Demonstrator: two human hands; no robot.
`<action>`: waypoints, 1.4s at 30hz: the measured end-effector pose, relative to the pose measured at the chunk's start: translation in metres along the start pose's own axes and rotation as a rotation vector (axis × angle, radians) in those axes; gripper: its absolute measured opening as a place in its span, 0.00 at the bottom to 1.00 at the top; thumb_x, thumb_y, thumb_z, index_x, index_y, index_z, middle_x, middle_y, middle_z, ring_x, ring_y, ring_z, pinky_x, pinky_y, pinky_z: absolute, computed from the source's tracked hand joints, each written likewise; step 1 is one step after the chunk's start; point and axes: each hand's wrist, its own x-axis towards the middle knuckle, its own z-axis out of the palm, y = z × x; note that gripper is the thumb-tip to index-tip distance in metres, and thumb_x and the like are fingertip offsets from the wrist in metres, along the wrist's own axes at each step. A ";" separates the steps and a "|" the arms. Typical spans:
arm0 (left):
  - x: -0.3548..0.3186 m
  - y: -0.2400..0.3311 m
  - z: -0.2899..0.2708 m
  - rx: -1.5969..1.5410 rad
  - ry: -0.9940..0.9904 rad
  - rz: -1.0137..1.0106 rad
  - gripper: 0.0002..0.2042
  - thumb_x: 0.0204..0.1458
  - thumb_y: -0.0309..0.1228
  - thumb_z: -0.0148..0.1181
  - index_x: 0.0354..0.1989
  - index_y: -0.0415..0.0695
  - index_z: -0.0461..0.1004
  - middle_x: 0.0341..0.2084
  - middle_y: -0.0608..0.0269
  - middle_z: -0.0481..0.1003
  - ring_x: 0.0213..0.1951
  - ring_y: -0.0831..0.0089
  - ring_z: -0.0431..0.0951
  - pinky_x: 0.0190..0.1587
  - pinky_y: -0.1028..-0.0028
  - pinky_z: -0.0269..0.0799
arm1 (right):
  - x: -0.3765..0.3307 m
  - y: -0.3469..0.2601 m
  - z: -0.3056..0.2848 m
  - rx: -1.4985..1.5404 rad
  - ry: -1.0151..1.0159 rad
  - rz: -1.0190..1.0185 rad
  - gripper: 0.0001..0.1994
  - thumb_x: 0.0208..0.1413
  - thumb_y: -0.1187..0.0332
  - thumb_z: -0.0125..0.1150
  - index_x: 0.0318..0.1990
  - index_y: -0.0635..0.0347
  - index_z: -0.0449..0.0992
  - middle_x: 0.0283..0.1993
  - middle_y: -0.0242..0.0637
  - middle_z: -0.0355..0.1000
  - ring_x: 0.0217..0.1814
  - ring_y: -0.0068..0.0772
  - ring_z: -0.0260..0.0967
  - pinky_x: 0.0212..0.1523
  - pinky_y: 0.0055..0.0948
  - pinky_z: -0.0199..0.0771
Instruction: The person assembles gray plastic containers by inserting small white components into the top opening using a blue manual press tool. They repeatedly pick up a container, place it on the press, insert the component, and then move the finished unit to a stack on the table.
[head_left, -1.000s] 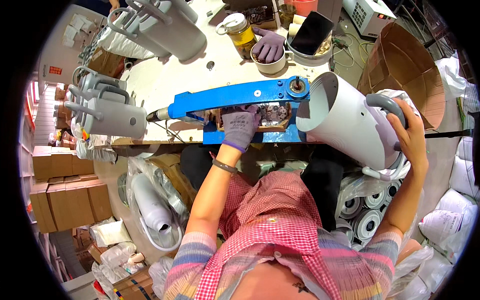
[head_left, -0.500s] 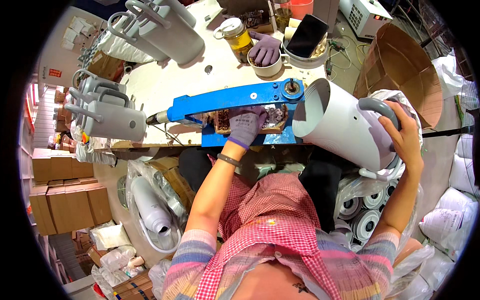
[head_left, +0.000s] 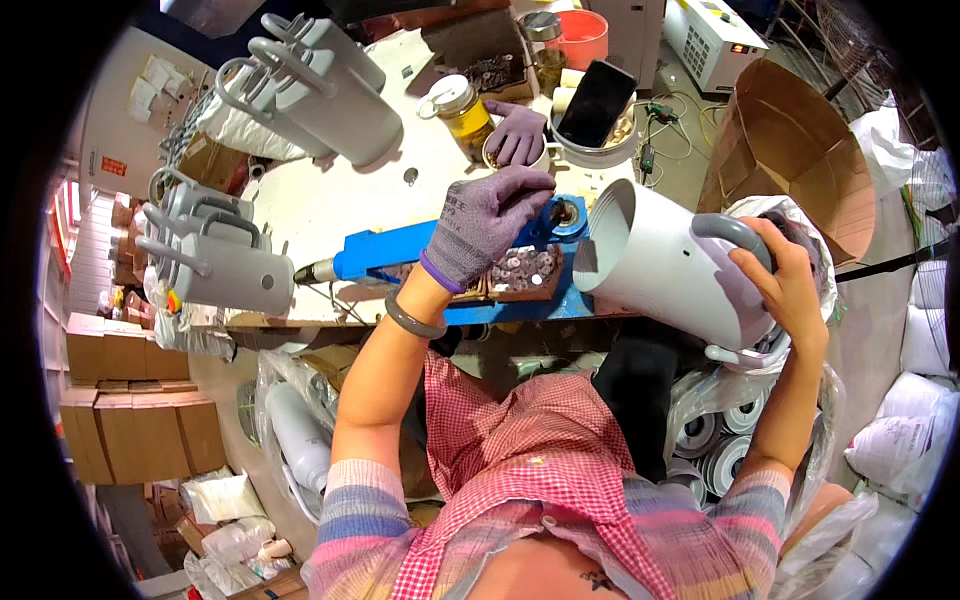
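Observation:
My left hand (head_left: 482, 222), in a purple-grey glove, is raised over the blue bar-shaped fixture (head_left: 385, 250). Its thumb and fingertips are pinched together beside the round end fitting (head_left: 565, 212); anything between them is too small to make out. Bare fingers of my right hand (head_left: 790, 275) wrap the dark grey handle of a light grey watering can (head_left: 665, 260). The can lies tilted on its side, its open mouth facing the fixture's end. Beneath my left wrist, a small tray of shiny metal pieces (head_left: 525, 272) sits against the fixture.
Several grey watering cans (head_left: 340, 110) stand on the table's left side. Toward the back are a yellow-labelled jar (head_left: 462, 115), a cup with a spare glove (head_left: 518, 135) and a phone (head_left: 597, 103) on a bowl. A large cardboard box (head_left: 790, 150) stands at right.
My left hand has risen out of the small parts tray and moved up to the fixture's end fitting, fingers pinched. My right hand still grips the watering can, shifted slightly left and nearer.

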 end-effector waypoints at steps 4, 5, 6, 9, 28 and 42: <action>0.013 -0.003 -0.002 0.206 -0.092 0.138 0.10 0.54 0.22 0.62 0.44 0.38 0.78 0.36 0.57 0.81 0.38 0.72 0.82 0.44 0.73 0.77 | 0.003 0.002 -0.001 0.020 -0.019 0.026 0.16 0.57 0.64 0.64 0.48 0.65 0.74 0.35 0.44 0.76 0.35 0.37 0.73 0.43 0.29 0.71; 0.012 -0.002 -0.003 0.203 -0.084 0.192 0.09 0.54 0.23 0.62 0.44 0.39 0.78 0.37 0.56 0.81 0.38 0.70 0.82 0.44 0.73 0.77 | 0.003 0.002 -0.002 0.032 -0.027 0.026 0.16 0.57 0.64 0.64 0.48 0.65 0.74 0.35 0.45 0.76 0.35 0.38 0.73 0.42 0.29 0.72; 0.011 -0.002 -0.004 0.218 -0.089 0.211 0.09 0.54 0.23 0.62 0.44 0.39 0.78 0.37 0.55 0.81 0.38 0.69 0.82 0.43 0.72 0.77 | 0.004 0.003 0.000 0.033 -0.014 -0.007 0.16 0.57 0.64 0.64 0.48 0.65 0.75 0.35 0.45 0.76 0.34 0.39 0.74 0.41 0.29 0.72; 0.013 0.002 -0.007 0.328 -0.115 0.239 0.10 0.55 0.23 0.61 0.45 0.40 0.78 0.37 0.53 0.80 0.38 0.63 0.83 0.42 0.71 0.78 | 0.008 0.004 0.002 0.049 -0.034 -0.004 0.16 0.57 0.64 0.64 0.48 0.64 0.75 0.35 0.45 0.76 0.33 0.39 0.73 0.40 0.29 0.72; 0.018 0.017 -0.011 0.605 -0.179 0.368 0.11 0.53 0.24 0.61 0.46 0.44 0.77 0.39 0.53 0.80 0.39 0.57 0.82 0.42 0.67 0.78 | 0.005 -0.001 -0.002 0.032 -0.062 0.011 0.17 0.56 0.63 0.64 0.48 0.63 0.75 0.33 0.46 0.75 0.32 0.43 0.73 0.38 0.31 0.72; -0.008 0.023 -0.027 0.604 -0.060 0.161 0.22 0.51 0.28 0.65 0.57 0.48 0.73 0.40 0.54 0.80 0.40 0.59 0.82 0.44 0.66 0.77 | 0.007 -0.012 -0.002 0.050 -0.103 0.020 0.17 0.56 0.63 0.64 0.48 0.64 0.75 0.35 0.46 0.76 0.34 0.40 0.74 0.41 0.30 0.73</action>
